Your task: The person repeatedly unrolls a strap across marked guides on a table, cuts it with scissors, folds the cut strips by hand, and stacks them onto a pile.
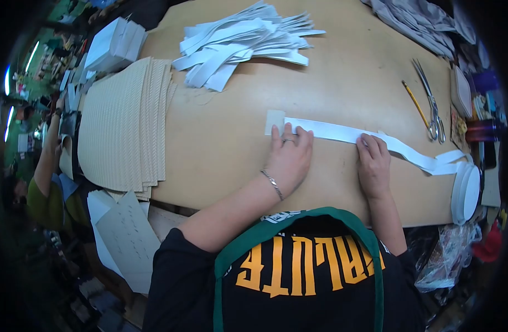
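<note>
A long white strip point(334, 131) lies across the table, its left end at a small pale rectangular card point(274, 120). My left hand point(290, 157) rests over that end, fingers stretched out, touching both strip and card. Farther right, my right hand point(374, 169) has its fingers bent together on the strip's near edge; the fingertips are partly hidden. Past it the strip twists and runs toward a white roll point(466, 191) at the table's right edge.
Many cut white strips point(237, 47) are heaped at the back. Ribbed beige sheets point(121, 124) are stacked left, beside white blocks point(115, 44). Scissors point(431, 105) and a yellow pencil point(414, 102) lie right. Grey cloth point(420, 25) sits at the far right. Another person's arm point(48, 149) shows left.
</note>
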`<state>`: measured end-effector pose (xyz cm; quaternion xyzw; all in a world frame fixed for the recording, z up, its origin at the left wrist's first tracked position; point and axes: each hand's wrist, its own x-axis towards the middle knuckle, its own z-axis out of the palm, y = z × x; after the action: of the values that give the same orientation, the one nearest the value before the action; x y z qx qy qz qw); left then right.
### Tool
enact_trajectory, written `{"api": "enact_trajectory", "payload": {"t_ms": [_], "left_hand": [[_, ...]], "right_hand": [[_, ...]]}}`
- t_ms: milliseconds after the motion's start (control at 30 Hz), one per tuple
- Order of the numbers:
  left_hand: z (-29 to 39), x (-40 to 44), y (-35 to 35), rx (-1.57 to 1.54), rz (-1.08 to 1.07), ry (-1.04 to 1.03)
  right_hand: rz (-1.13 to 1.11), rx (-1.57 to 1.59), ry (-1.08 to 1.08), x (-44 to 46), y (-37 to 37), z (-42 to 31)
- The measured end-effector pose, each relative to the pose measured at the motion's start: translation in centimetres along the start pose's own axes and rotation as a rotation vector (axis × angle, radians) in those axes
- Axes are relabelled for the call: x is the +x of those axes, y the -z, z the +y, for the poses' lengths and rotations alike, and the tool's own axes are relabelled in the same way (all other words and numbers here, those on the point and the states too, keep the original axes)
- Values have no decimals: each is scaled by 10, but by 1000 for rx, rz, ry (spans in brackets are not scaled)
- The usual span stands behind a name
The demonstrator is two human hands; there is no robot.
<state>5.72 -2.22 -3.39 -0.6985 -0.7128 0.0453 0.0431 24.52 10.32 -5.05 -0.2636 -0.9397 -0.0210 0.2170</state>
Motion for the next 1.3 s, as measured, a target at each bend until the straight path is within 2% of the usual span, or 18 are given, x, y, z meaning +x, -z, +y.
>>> {"api": "enact_trajectory", "payload": {"t_ms": [200,500,700,967,1033,1200,1300], "left_hand": [[10,1,-4,16,-13,17],[5,4,5,-6,-165,-20],[2,-4,-7,-73,-26,-1],[-2,0,-11,-137,-30,-4],[-6,0,-7,-156,-55,-23],[-14,3,11,-157,-140,-70],[-14,8,20,-123,-216,-78]], "right_hand": [[-40,0,38,8,-1,-2],[-154,-19,51,18,4,-5],[-187,-28,37,15,4,-4],[-182,-74,-19,13,7,-28],[-249,-34,-13,10,4,-42],[-156,36,-222,-1,-3,-51],[-147,52,-259,-3,-4,-50]]}}
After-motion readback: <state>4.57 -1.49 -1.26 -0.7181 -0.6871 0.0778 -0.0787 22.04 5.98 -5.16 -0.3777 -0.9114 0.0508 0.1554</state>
